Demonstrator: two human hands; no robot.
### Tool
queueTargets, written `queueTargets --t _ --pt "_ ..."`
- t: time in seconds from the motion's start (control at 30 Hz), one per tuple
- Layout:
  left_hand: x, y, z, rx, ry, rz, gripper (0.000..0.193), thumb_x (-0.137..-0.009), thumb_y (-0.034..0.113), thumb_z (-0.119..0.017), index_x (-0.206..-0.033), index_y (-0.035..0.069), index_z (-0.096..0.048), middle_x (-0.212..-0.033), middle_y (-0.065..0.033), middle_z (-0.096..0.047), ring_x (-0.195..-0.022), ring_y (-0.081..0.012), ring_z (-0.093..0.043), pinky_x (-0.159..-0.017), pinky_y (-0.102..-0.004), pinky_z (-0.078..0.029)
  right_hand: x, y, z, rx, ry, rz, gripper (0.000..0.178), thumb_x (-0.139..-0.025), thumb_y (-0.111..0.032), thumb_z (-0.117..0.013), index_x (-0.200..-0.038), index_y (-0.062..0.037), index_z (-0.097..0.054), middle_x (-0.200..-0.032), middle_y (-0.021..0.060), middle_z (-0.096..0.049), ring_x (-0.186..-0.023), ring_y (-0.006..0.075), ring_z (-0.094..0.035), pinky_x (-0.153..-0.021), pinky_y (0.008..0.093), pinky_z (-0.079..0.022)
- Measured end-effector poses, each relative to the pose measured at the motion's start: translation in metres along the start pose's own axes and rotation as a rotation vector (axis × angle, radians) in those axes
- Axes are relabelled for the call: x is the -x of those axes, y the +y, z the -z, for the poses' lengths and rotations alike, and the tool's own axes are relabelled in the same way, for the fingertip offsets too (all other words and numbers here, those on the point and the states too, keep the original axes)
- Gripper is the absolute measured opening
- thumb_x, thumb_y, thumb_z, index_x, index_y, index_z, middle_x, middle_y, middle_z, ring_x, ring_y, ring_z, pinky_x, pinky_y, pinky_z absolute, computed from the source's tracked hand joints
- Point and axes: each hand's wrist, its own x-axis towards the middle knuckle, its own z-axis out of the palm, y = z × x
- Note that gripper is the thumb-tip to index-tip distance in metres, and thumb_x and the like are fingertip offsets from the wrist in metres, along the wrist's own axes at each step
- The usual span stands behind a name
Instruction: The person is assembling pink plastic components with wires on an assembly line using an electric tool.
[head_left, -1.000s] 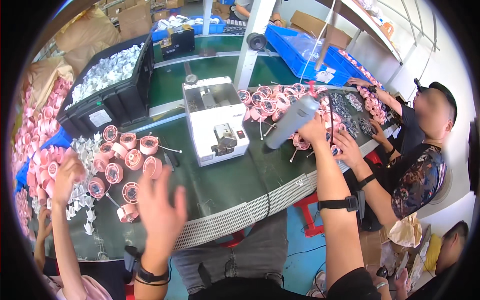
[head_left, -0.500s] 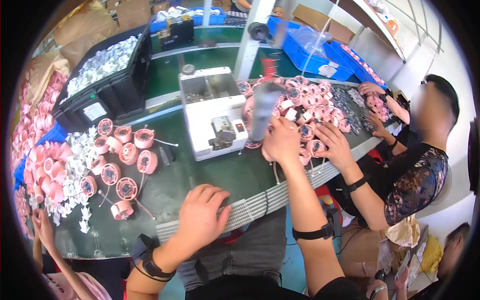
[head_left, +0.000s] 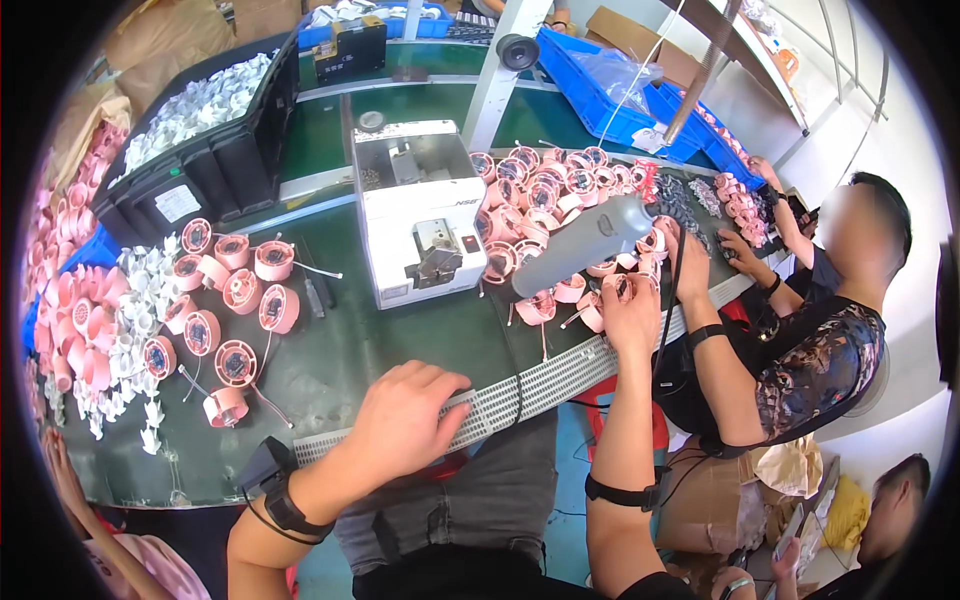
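Observation:
My left hand point(head_left: 410, 420) hovers over the near edge of the green table, holding nothing, its fingers loosely bent and thumb apart. Farther right, my right hand point(head_left: 631, 312) has its fingertips closed around a pink round housing point(head_left: 622, 284) at the edge of a pile. A thick grey cylindrical tool point(head_left: 585, 243) slants just above my right hand, over the pile of pink housings point(head_left: 510, 205). Many of these have dark parts inside and short wires. The far side of the gripped housing is hidden by my fingers.
A white machine box point(head_left: 415, 225) stands mid-table. Several pink housings point(head_left: 235, 362) and white parts point(head_left: 140, 320) lie left, near a black crate point(head_left: 190, 195). Blue bins point(head_left: 585, 100) sit behind. A co-worker's hand point(head_left: 690, 260) is close to my right hand.
My right hand has moved right and nearer, to a housing at the pile's edge. The grey tool has swung from upright to a slant, rightward. The left hand has barely moved.

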Motion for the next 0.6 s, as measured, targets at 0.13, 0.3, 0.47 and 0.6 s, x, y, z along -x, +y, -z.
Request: queueTargets --t 0.13,0.3,0.47,0.6 --pt "0.002 -0.004 0.000 0.018 0.001 0.009 0.018 -0.081 0.013 -0.070 -0.096 0.003 -0.066 -0.086 -0.0139 -0.066 -0.083 -0.0344 -0.062 -0.074 -0.0421 -0.051 0.010 -0.013 0.000 -0.118 0.133 0.078 0.053 -0.080 -0.029 -0.072 -0.123 -0.0019 -0.059 -0.114 0.0172 -0.059 -0.105 0.0318 -0.059 -0.094 0.0395 -0.046" --pt "0.002 -0.001 0.009 0.307 -0.089 0.210 0.024 -0.087 0.011 -0.069 -0.109 0.001 -0.064 -0.102 -0.0135 -0.067 -0.094 -0.0249 -0.066 -0.084 -0.0343 -0.053 0.052 -0.055 0.019 -0.412 0.194 0.519 0.056 -0.075 0.001 -0.069 -0.129 0.0015 -0.054 -0.122 0.0155 -0.056 -0.112 0.0277 -0.057 -0.099 0.0366 -0.043" --pt "0.006 -0.013 0.018 0.933 -0.085 0.458 0.059 -0.091 0.021 -0.070 -0.139 0.000 -0.043 -0.123 -0.0174 -0.061 -0.104 -0.0181 -0.064 -0.091 -0.0300 -0.052 0.116 -0.071 0.022 -0.597 -0.158 0.979 0.059 -0.063 0.003 -0.076 -0.120 -0.0003 -0.058 -0.115 0.0163 -0.064 -0.107 0.0346 -0.061 -0.093 0.0424 -0.048" --pt "0.009 -0.026 0.020 1.008 -0.285 0.361 0.059 -0.093 0.012 -0.064 -0.144 0.000 -0.038 -0.123 -0.0131 -0.060 -0.105 -0.0157 -0.061 -0.093 -0.0295 -0.050 0.145 -0.084 0.021 -0.676 -0.469 1.051 0.060 -0.063 -0.003 -0.082 -0.119 -0.0026 -0.061 -0.124 0.0139 -0.062 -0.111 0.0354 -0.060 -0.095 0.0420 -0.048"
